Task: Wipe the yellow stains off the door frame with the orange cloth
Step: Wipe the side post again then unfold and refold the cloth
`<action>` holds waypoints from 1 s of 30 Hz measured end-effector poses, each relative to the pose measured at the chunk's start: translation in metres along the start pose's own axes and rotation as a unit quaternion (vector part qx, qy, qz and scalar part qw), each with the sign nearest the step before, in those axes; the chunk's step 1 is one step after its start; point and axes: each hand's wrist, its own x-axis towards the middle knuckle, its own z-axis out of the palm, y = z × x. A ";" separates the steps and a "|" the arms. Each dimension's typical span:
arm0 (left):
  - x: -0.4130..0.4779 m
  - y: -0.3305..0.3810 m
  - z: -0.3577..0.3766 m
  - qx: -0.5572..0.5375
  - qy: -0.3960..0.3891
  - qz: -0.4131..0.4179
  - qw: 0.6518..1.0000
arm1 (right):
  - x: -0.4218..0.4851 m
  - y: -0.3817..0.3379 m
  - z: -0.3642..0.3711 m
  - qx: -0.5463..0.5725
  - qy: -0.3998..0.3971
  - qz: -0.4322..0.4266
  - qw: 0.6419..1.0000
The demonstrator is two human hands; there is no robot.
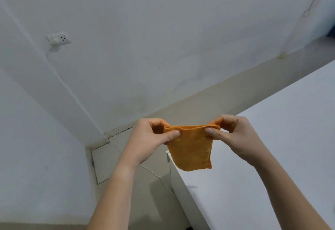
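The folded orange fabric cloth [190,148] hung above the near corner of the white flat-topped table [272,157], its top edge running side to side. The left hand [150,139] pinched one end of that edge between thumb and fingers and the right hand [233,135] pinched the other, neither nearer. No door frame or yellow stain could be made out; the cloth probably had to leave the table first

Both hands [150,139] [235,135] forward, pinch grips.
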 end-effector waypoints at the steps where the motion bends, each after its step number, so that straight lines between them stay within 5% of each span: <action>1: 0.002 -0.001 0.001 -0.007 0.007 -0.003 1.000 | 0.000 0.003 -0.005 0.014 -0.014 0.011 1.000; 16: 0.067 -0.040 0.048 -0.082 -0.132 -0.074 0.985 | 0.022 0.055 -0.049 -0.043 -0.001 0.079 0.996; 21: 0.108 -0.030 0.061 -0.034 -0.075 -0.030 0.996 | 0.053 0.071 -0.069 0.020 0.006 0.115 0.993; 30: 0.108 -0.040 0.077 -0.037 -0.008 0.045 0.998 | 0.048 0.094 -0.065 -0.039 0.097 0.046 0.993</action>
